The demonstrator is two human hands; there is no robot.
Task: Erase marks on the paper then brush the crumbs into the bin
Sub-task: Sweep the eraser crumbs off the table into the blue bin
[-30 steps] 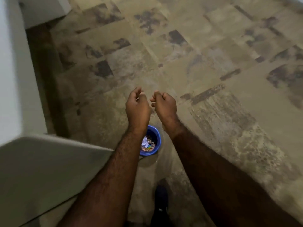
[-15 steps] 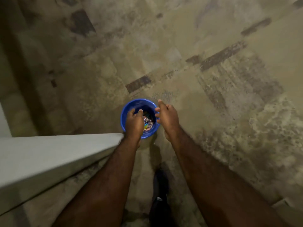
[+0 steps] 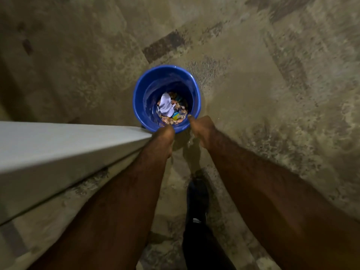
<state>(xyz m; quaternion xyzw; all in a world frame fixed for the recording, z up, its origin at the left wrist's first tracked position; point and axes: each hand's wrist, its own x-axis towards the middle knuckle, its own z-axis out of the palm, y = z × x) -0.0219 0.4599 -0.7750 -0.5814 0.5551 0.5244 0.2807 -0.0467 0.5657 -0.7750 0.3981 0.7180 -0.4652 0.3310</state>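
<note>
Below the camera, on a mottled tan floor (image 3: 272, 94), a blue bin (image 3: 155, 78) is seen from straight above, its near rim partly covered by two hands. Much is hidden: the fingers of both hands are curled under and away from the lens, so only knuckles and backs are shown, and whether anything is held inside either fist cannot be told. No crumbs can be made out in the dim, slightly blurred light.

The left hand (image 3: 162, 139) is bunched closed at the bin's near-left edge, seemingly touching the rim. The right hand (image 3: 201, 129) is likewise closed, with one fingertip laid against the near-right rim. Both forearms are cut off by the lower frame.

At the bottom of the bin, mixed litter (image 3: 175, 112) is seen: a white crumpled scrap, pinkish bits and a small yellow-and-blue piece.

A pale table edge (image 3: 58, 149) runs in from the left, ending just beside the left hand and hiding the floor beneath. A dark shoe (image 3: 196, 199) is planted between the forearms.
</note>
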